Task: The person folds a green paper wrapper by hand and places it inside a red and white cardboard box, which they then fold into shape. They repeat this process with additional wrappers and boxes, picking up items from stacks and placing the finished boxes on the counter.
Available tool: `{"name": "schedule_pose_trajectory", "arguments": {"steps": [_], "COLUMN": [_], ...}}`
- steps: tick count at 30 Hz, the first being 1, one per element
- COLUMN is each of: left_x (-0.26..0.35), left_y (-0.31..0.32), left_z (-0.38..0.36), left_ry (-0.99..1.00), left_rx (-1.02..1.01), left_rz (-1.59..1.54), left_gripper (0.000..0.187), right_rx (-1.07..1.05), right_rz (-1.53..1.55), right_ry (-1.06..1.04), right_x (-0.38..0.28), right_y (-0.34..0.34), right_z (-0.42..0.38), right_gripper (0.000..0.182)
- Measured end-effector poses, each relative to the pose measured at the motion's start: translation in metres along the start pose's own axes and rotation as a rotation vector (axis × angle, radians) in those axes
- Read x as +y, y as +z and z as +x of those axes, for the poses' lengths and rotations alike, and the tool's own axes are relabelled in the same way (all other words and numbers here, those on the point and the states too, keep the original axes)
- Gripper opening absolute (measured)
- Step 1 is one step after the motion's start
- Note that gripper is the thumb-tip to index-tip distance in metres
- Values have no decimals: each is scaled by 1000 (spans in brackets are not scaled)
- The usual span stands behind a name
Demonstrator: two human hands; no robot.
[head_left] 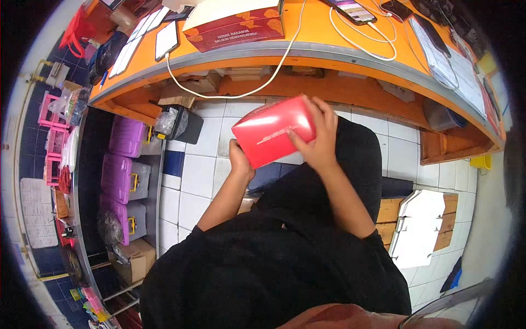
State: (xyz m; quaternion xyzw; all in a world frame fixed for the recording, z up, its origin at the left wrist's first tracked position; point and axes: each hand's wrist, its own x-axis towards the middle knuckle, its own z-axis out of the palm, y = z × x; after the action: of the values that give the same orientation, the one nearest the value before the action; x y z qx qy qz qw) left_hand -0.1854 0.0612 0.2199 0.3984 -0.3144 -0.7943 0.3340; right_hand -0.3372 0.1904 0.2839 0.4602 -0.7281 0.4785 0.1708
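Note:
A glossy red cardboard box (274,129) with a line of small pale print is held over my lap, tilted, below the orange table's edge. My left hand (240,158) grips its lower left corner, the fingers mostly hidden behind the box. Across the right end lies my right hand (320,131), its thumb on the printed face and its fingers wrapped over the top edge. On the table ahead stands another box (235,27), dark red with orange pictures and a pale top.
Phones (167,41) with white charging cables lie on the orange table (312,38). Purple-lidded plastic bins (118,178) are stacked on a shelf at left. Flat white card sheets (419,227) rest on a wooden surface at right. A black bin (189,129) stands under the table.

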Motion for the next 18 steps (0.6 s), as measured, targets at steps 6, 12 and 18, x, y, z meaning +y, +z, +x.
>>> {"name": "schedule_pose_trajectory", "arguments": {"steps": [6, 12, 18], "left_x": [20, 41, 41], "left_y": [25, 31, 26], "left_z": [-24, -22, -14], "left_ry": [275, 499, 297], "left_rx": [-210, -384, -419], "left_rz": [67, 558, 508], "left_gripper": [49, 65, 53], "right_rx": [-401, -331, -336], "right_rz": [1051, 1144, 1228], "right_ry": [625, 755, 889], "right_x": [36, 27, 24], "right_y": [17, 14, 11], "right_z": [-15, -17, -18], "right_gripper": [79, 54, 38]}}
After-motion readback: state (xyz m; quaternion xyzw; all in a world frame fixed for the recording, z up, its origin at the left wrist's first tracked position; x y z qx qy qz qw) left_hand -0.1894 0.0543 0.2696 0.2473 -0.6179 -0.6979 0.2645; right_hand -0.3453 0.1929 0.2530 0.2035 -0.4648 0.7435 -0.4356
